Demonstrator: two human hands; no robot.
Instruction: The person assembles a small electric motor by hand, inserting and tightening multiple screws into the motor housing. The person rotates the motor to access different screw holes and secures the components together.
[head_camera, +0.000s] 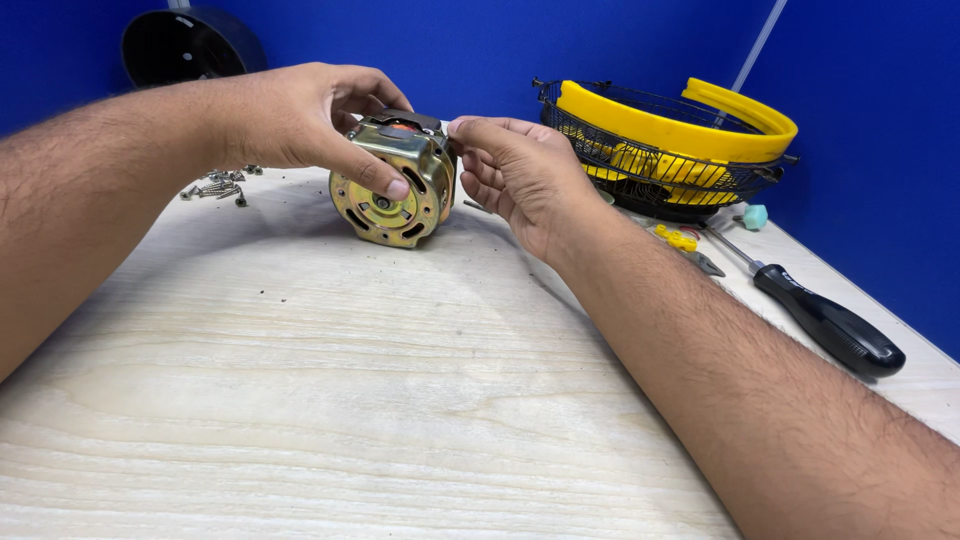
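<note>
2 hands (400, 150) on brass-coloured motor (392, 192), wooden table (330, 380)

A glossy brass-toned metal motor (393, 190) is seen on a matt, pale wood-grain table (330, 400), beside a black-rubber-handled screwdriver (815, 315).

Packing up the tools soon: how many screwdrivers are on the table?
1: a black-handled screwdriver lies at the right edge of the table, in front of the wire basket. Others may be hidden behind the forearm.
</note>
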